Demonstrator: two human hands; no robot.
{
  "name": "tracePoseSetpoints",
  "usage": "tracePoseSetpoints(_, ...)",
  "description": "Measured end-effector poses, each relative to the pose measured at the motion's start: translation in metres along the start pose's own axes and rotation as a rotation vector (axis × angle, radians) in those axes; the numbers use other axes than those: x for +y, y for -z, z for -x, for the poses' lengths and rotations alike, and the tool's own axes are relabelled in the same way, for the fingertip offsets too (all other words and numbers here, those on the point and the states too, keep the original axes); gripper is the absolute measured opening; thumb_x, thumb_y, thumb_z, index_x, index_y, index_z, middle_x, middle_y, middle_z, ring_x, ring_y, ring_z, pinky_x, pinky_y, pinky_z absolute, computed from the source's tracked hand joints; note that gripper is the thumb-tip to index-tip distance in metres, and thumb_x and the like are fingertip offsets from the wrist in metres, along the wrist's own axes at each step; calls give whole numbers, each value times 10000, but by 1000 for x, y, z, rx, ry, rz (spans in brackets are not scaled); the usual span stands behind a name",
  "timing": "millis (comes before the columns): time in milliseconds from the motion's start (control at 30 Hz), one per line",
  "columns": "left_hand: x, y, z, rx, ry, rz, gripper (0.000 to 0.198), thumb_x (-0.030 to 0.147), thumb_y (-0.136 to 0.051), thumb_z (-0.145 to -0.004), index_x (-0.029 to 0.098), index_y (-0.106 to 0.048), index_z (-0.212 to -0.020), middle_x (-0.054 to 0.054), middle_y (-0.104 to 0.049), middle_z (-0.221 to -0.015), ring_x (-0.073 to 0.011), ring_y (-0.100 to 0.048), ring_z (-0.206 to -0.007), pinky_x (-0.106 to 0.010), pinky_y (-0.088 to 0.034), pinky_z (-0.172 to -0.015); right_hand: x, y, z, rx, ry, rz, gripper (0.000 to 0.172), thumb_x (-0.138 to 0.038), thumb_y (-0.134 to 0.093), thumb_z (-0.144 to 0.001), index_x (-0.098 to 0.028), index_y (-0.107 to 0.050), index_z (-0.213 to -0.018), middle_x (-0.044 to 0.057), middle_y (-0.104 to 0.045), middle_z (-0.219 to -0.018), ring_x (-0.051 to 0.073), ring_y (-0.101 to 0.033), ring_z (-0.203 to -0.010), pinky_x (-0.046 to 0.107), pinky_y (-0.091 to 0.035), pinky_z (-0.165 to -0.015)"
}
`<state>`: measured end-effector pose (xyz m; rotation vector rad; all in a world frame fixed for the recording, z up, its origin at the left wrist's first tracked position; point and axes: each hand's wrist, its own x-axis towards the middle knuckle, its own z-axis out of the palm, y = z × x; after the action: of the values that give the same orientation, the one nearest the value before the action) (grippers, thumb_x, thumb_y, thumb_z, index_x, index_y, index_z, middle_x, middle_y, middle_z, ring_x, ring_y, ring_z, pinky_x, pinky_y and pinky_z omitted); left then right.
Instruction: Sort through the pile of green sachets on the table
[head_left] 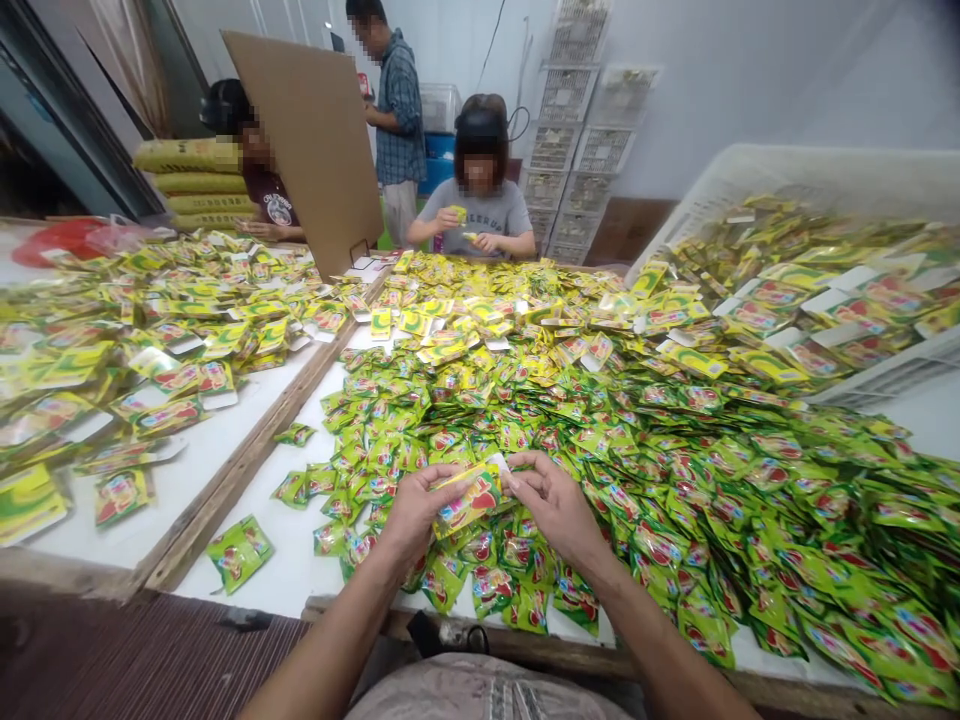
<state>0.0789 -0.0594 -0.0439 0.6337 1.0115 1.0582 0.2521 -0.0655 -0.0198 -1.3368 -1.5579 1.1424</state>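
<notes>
- At the left edge, a red plastic bag (pixel 56 243) lies beyond a scattered spread of yellow boxes (pixel 67 365), several with white flaps sticking out.
- In the upper left, yellow sacks (pixel 195 185) are stacked next to a seated person in a maroon shirt (pixel 277 205), partly hidden by an upright cardboard sheet (pixel 315 150).
- From the lower left toward the centre, a wooden strip (pixel 255 460) runs slantwise across the white desk (pixel 300 565); one green packet (pixel 240 552) lies apart, just right of its near end.
- Left of centre at the top, a person in a plaid shirt (pixel 401 105) stands.
- Just below the centre, the left hand (pixel 411 508) has its grip pinching the left side of a yellow box (pixel 480 503), held above green packets.
- At upper centre, a person in a grey shirt (pixel 484 205) holds a small yellow item in each hand.
- Right of the box, the right hand (pixel 555 503) has its grip pinching the white flap end, thumb and fingers together.
- Upper right of centre, white crates (pixel 559 90) stand stacked.
- Over the lower right, green packets (pixel 697 545) lie heaped.
- At the right edge, a large white basket (pixel 840 165) is full of yellow boxes.
</notes>
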Motion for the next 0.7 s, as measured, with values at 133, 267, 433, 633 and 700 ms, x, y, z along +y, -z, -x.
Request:
tracePoseSetpoints(133,-3,0,-3,-1,-67,-64,332,306,-792,-538,145,-667,-800,-21,-685,-750,-142,-609,-621,-260,-472,-642,-7,-6,1,-96,-53,-70,396,-417,-560,-795,-214,-420,-1104,-2,-661,-729,169,-614,-664,262,-454,-596)
tracePoseSetpoints(267,-7,0,-4,-74,-111,-204,340,333,-774,-560,154,-660,-826,-8,-670,-789,-146,-597,-686,-247,-445,-678,-4,-17,-2,-110,-87,-221,664,-490,-566,-781,-188,-271,-1295,-11,-639,-683,184,-622,-679,298,-469,-645)
tracePoseSetpoints(433,33,45,-10,-72,-64,-568,318,372,-722,-594,118,-672,-777,-40,-664,-707,-172,-588,-631,-270,-436,-618,12,-24,-6,-108,-102,-343,764,-495,-595,-767,-217,-202,-1360,90,-654,-1008,204,-617,-927,355,-469,-839)
tracePoseSetpoints(633,178,151,-45,1199,-594,-908,643,406,-592,-704,116,-439,-1258,-172,-531,-1233,-303,-519,-1083,-395,-438,-837,62,5,1,305,36,224,530,-489,-540,-768,-286,-424,-1243,87,-651,-1068,292,-599,-997,421,-521,-775)
tracePoseSetpoints(700,212,160,-70,1291,-610,-1069,671,421,-550,-743,93,-377,-1302,-201,-486,-1283,-325,-468,-1157,-424,-392,-905,80,15,10,431,113,463,452,-437,-491,-798,-389,-433,-1243,46,-652,-1074,319,-592,-1010,500,-502,-800)
